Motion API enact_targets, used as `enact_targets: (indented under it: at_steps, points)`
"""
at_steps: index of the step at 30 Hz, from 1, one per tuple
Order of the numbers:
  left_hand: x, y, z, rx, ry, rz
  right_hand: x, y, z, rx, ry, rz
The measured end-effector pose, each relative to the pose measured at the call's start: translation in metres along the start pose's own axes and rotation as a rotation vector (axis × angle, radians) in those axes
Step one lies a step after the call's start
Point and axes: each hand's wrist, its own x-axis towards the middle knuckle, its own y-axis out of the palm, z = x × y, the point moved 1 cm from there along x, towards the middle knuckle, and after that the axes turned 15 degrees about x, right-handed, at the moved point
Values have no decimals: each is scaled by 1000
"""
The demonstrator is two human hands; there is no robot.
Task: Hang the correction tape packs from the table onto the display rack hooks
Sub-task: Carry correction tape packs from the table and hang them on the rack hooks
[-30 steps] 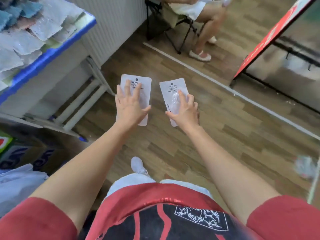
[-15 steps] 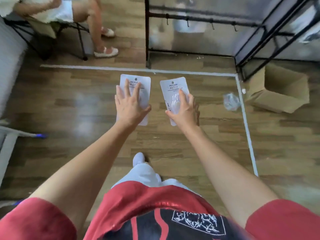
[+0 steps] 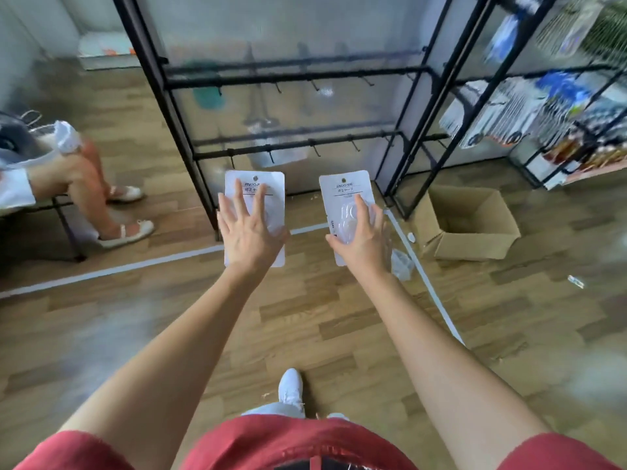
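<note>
Correction tape pack (image 3: 254,186), head view: held in left hand (image 3: 249,237). Gripped second pack (image 3: 343,193) in right hand (image 3: 364,245). Held both up in the air near display rack (image 3: 288,76). Hung none on the bare hooks (image 3: 315,151) yet. Both left to do.

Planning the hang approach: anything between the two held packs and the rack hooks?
Nothing visible: left pack in the left hand and right pack in the right hand face bare lower-rail hooks across open air. The cardboard box sits on the floor, rightward.
</note>
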Motion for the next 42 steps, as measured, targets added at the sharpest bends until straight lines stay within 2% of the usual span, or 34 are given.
enact_targets:
  at_steps: [10, 23, 32, 42]
  points:
    - [168, -40, -106, 1, 83, -154, 186, -56, 21, -11, -90, -175]
    - [323, -75, -254, -111, 10, -375, 403, -137, 22, 206, -358, -312]
    - [428, -104, -313, -111, 118, -458, 519, -174, 46, 290, -484, -408]
    - [535, -148, -352, -106, 195, -588, 619, -180, 65, 341, -533, -503]
